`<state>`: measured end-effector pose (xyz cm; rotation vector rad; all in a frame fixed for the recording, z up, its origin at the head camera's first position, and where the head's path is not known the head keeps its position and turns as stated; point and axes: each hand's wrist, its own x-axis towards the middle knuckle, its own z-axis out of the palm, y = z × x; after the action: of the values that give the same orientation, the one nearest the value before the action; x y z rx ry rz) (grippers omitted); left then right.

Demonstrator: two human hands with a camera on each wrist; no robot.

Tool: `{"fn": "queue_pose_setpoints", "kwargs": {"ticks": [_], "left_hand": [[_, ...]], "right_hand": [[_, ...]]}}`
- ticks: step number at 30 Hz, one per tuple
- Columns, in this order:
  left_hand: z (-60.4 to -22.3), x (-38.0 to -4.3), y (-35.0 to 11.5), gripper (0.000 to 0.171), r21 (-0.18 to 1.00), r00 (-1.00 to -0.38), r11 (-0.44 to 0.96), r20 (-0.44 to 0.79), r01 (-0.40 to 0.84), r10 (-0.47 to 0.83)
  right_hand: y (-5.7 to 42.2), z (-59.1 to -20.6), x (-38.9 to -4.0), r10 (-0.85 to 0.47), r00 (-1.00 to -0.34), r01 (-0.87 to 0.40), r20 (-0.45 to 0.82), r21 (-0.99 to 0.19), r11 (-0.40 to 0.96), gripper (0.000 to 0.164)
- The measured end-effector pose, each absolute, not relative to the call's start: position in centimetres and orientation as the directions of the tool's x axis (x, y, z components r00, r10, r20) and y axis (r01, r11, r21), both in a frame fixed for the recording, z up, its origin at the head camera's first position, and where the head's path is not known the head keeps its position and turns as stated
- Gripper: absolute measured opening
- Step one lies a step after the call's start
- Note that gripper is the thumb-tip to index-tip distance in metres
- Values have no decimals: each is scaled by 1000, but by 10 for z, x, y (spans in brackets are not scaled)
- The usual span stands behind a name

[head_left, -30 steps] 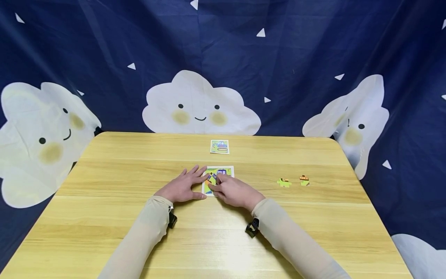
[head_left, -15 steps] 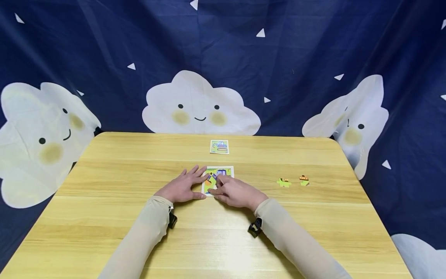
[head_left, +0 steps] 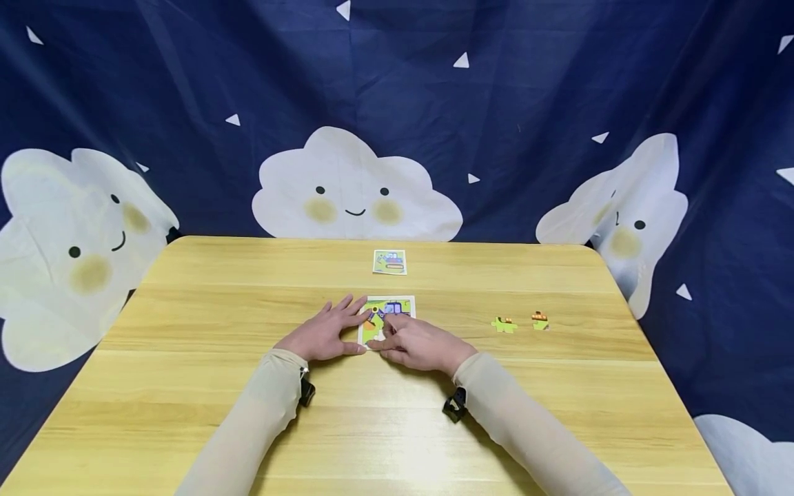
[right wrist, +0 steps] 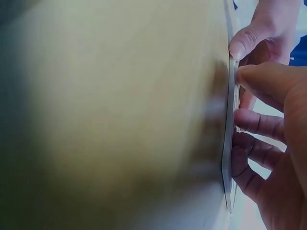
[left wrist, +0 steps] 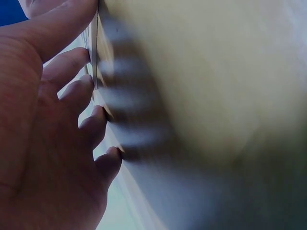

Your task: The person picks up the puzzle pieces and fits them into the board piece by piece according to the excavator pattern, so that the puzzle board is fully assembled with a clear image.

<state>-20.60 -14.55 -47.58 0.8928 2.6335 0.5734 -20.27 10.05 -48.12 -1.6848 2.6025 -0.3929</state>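
A small white-bordered jigsaw puzzle [head_left: 397,308] with a colourful digger picture lies mid-table. My left hand [head_left: 324,333] rests at its left border, fingers spread and thumb by the lower left corner. Bent over the puzzle's lower right part is my right hand [head_left: 422,343], its thumb and index finger touching the surface. The hand covers much of the picture, so I cannot tell if a piece is pinched there. A patch of white shows between thumb and index finger. In the right wrist view, the fingers of my right hand [right wrist: 273,139] press along the thin board [right wrist: 228,139].
Two loose puzzle pieces lie to the right: a green one [head_left: 504,326] and a green-and-orange one [head_left: 540,321]. A small digger picture card [head_left: 389,262] sits near the back of the wooden table [head_left: 360,441]. A dark blue cloud-print curtain [head_left: 397,83] hangs behind.
My right thumb has slid slightly down and left on the puzzle, and white now shows between it and the index finger. My left hand and the loose pieces stay put.
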Motion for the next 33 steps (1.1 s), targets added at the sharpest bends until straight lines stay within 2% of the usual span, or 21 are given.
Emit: {"fn": "queue_pose_setpoints", "kwargs": {"ticks": [11,19,27,33], "left_hand": [[-473,-205,-146,71,449,-760,735,-168,508,627],[-472,-203,-144,71,447,-754,730,-164,517,636],[-473,-202,-143,69,405,-738,716,-132,569,662],[-472,-199,-141,60,432,-736,704,-124,564,666]], "right_hand": [[97,-479,-201,-895,-442,-893,62,-124,433,31],[98,-477,-199,-879,-473,-861,70,-248,443,31],[98,-478,-201,-878,-474,-850,68,-293,437,31],[101,-481,-201,-870,-489,-835,65,-322,446,31]]}}
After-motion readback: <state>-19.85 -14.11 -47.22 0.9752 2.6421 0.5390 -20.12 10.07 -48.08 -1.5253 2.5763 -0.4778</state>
